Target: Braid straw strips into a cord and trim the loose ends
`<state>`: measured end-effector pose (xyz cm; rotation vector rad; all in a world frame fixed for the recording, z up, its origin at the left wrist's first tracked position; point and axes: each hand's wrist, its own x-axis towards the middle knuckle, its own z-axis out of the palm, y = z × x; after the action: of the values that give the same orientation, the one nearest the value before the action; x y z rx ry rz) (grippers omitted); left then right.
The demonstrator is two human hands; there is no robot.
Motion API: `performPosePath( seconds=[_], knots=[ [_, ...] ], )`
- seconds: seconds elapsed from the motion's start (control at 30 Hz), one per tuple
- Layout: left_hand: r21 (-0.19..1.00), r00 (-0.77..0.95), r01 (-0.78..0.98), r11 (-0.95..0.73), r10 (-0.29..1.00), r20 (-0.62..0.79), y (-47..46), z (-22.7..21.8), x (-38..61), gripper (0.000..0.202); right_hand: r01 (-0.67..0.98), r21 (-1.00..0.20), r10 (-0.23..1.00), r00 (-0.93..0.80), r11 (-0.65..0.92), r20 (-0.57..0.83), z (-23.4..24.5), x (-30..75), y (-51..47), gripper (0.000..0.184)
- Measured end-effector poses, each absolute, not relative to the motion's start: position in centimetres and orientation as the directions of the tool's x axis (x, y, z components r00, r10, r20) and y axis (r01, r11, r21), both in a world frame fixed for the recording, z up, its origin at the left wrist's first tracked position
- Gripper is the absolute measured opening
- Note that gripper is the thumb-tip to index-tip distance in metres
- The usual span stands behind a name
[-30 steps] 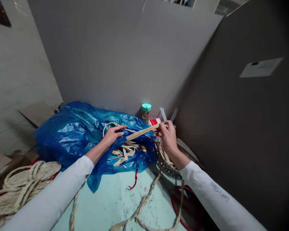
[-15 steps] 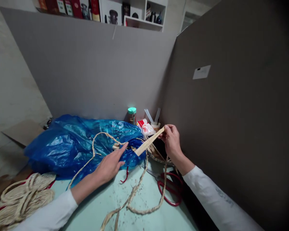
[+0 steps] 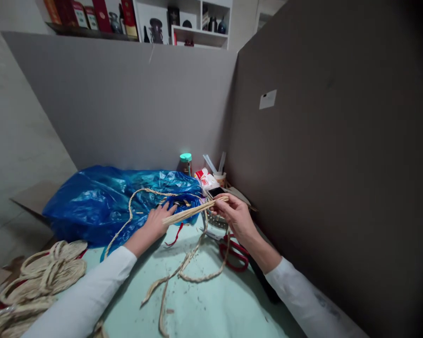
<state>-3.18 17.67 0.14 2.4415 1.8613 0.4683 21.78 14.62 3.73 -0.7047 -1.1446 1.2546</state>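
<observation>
My right hand [image 3: 234, 217] pinches one end of a bundle of pale flat straw strips [image 3: 192, 212], which points left and slightly down. My left hand [image 3: 157, 221] rests with fingers stretched out at the mouth of a crumpled blue plastic bag [image 3: 102, 199], just under the strips' free end, holding nothing that I can see. A braided straw cord [image 3: 183, 270] trails from the bag across the light green table [image 3: 211, 305] between my arms. Both arms wear white sleeves.
Red-handled scissors [image 3: 234, 253] lie under my right wrist. A jar with a green lid [image 3: 185, 163], a red-and-white packet [image 3: 206, 178] and a cup of sticks [image 3: 219, 176] stand in the corner. Coiled rope [image 3: 38, 277] lies at the left. Grey panels wall the back and right.
My right hand has lowered and drawn the strips toward me, now nearly level. My left hand moved back to the bag's mouth. The view has tilted up, showing shelves behind.
</observation>
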Motion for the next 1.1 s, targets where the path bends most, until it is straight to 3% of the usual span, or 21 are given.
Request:
performPosePath(
  seconds=[0.13, 0.3, 0.37, 0.47, 0.6, 0.8, 1.1],
  knots=[
    [0.287, 0.193, 0.923, -0.256, 0.954, 0.230, 14.6, 1.2, -4.3, 0.053, -0.373, -0.904, 0.973, -0.009, 0.210, 0.230, 1.9, 22.6, 15.1, 0.029],
    [0.508, 0.108, 0.824, -0.251, 0.950, 0.294, 11.5, 2.7, -3.7, 0.035, -0.333, -0.916, 0.971, -0.009, 0.221, 0.238, 0.9, 22.8, 15.1, 0.029],
    [0.625, 0.063, 0.743, -0.239, 0.955, 0.290, 10.5, 3.4, -2.2, 0.039, -0.296, -0.927, 0.965, -0.051, 0.232, 0.258, 1.2, 22.5, 14.4, 0.027],
    [0.766, 0.130, 0.596, -0.240, 0.971, 0.202, 8.9, 4.6, 0.5, 0.042, -0.236, -0.941, 0.949, -0.145, 0.241, 0.280, 1.7, 21.6, 12.9, 0.023],
    [0.920, 0.241, 0.365, -0.142, 0.969, 0.054, 7.5, 5.1, 2.9, 0.028, -0.149, -0.947, 0.903, -0.289, 0.284, 0.317, 2.1, 20.7, 11.3, 0.022],
    [0.936, 0.250, 0.333, -0.112, 0.968, 0.027, 7.3, 4.1, 3.3, 0.016, -0.005, -0.927, 0.880, -0.310, 0.376, 0.359, 1.9, 20.6, 11.3, 0.021],
    [0.932, 0.189, 0.339, -0.127, 0.980, 0.065, 6.9, 3.2, 3.7, 0.023, -0.149, -0.980, 0.925, -0.336, 0.134, 0.178, 1.2, 20.7, 11.8, 0.030]
  ],
)
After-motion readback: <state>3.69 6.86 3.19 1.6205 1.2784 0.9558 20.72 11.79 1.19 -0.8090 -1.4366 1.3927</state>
